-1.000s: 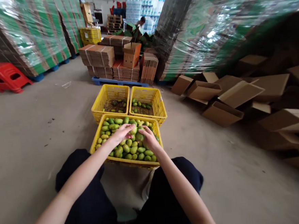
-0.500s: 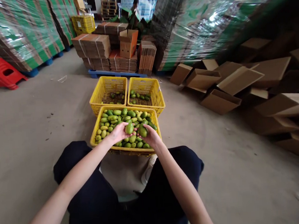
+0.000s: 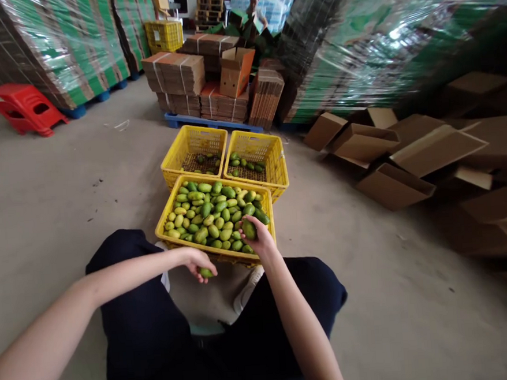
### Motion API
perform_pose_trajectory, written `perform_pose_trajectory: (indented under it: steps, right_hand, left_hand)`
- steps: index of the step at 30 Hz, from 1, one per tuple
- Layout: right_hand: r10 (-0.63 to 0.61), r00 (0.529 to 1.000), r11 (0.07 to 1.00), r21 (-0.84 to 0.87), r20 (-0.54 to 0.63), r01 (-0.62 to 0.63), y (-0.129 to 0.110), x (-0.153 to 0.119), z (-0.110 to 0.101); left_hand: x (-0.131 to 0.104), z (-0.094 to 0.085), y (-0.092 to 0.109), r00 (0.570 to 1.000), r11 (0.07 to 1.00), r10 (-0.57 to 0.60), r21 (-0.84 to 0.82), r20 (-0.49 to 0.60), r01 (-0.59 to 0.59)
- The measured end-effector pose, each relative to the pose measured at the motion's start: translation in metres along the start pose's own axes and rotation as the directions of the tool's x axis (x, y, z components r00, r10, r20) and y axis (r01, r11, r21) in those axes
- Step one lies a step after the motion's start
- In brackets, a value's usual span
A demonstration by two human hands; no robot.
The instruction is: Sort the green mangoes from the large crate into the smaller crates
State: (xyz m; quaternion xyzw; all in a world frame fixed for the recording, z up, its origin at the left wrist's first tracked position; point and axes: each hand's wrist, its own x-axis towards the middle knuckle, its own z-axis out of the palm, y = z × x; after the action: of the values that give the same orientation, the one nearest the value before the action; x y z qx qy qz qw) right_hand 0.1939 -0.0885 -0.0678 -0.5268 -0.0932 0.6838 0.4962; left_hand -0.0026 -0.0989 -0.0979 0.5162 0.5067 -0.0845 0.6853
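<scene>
A yellow crate (image 3: 160, 233) full of green and yellowish oval fruits (image 3: 213, 230) stands in front of my knees. My left hand (image 3: 197, 263) is closed on a green fruit (image 3: 206, 272), low at the near side of this crate and outside its rim. Over the crate's right part, my right hand (image 3: 259, 235) grips another green fruit (image 3: 249, 229). Just behind stand two more yellow crates, the left one (image 3: 170, 156) and the right one (image 3: 279, 162), each with some green fruits at the bottom.
Flattened cartons (image 3: 173, 74) are stacked on a blue pallet (image 3: 214, 123) behind the crates. Open cardboard boxes (image 3: 392, 183) lie in a heap at right. A red stool (image 3: 26, 107) stands at left. Far back, a person (image 3: 254, 7) is among green boxes. Wrapped pallets (image 3: 65, 47) flank the floor.
My left hand has moved down and left from above the fruits to the crate's near side, still with a fruit. My right hand has shifted slightly down and right. The whole view has turned slightly.
</scene>
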Motion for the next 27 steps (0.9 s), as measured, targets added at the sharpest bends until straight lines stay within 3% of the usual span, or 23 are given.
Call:
perform_pose_trajectory:
  steps: [2,3,4,5,7,8,9,10,13,16,18,23,27]
  right_hand:
    - [0.011,1.0,1.0,-0.012,0.008,-0.011,0.002,0.0,0.0]
    - [0.016,1.0,1.0,-0.019,0.011,-0.016,0.003,0.0,0.0]
    - [0.021,1.0,0.999,-0.025,0.014,-0.02,0.003,0.0,0.0]
    - [0.024,1.0,0.999,-0.033,0.017,-0.024,0.004,0.0,0.0]
    - [0.026,0.999,0.999,-0.047,0.018,-0.025,0.005,-0.001,0.0]
    - [0.026,1.0,0.998,-0.054,0.017,-0.025,0.005,-0.001,0.0]
    - [0.025,1.0,0.998,-0.061,0.015,-0.024,0.005,-0.001,0.0]
    - [0.024,1.0,0.997,-0.067,0.012,-0.023,0.006,-0.002,0.0]
    - [0.021,1.0,0.996,-0.085,0.006,-0.021,0.011,-0.004,0.0]
    - [0.061,0.998,0.991,-0.123,0.012,-0.059,0.024,-0.005,0.0]
    - [0.125,0.992,0.978,-0.17,0.02,-0.12,0.037,-0.006,-0.001]
    - [0.33,0.943,0.885,-0.358,0.033,-0.297,0.075,-0.005,-0.005]
    - [0.451,0.893,0.781,-0.489,0.01,-0.389,0.105,-0.016,-0.007]
  left_hand:
    - [-0.01,-0.031,0.029,0.995,0.995,0.059,-0.076,-0.085,-0.065]
    - [-0.015,-0.054,0.049,0.974,0.966,0.136,-0.195,-0.182,-0.172]
    - [-0.021,-0.08,0.069,0.924,0.897,0.214,-0.309,-0.318,-0.315]
    - [-0.026,-0.105,0.088,0.89,0.863,0.25,-0.329,-0.382,-0.384]
    - [-0.034,-0.143,0.112,0.776,0.812,0.272,-0.297,-0.569,-0.502]
    - [-0.034,-0.154,0.115,0.717,0.825,0.282,-0.219,-0.637,-0.52]
    - [-0.033,-0.156,0.112,0.71,0.886,0.304,-0.086,-0.635,-0.456]
    - [-0.03,-0.153,0.104,0.749,0.94,0.325,0.111,-0.577,-0.322]
    - [-0.012,-0.114,0.06,0.836,0.932,0.297,0.331,-0.461,-0.148]
    - [0.004,-0.072,0.021,0.887,0.822,0.268,0.57,-0.376,-0.007]
    - [0.008,-0.057,0.007,0.899,0.719,0.262,0.692,-0.35,0.06]
    - [0.005,-0.055,0.004,0.931,0.53,0.294,0.847,-0.216,0.029]
    - [-0.005,-0.06,0.004,0.92,0.454,0.324,0.889,-0.221,0.054]
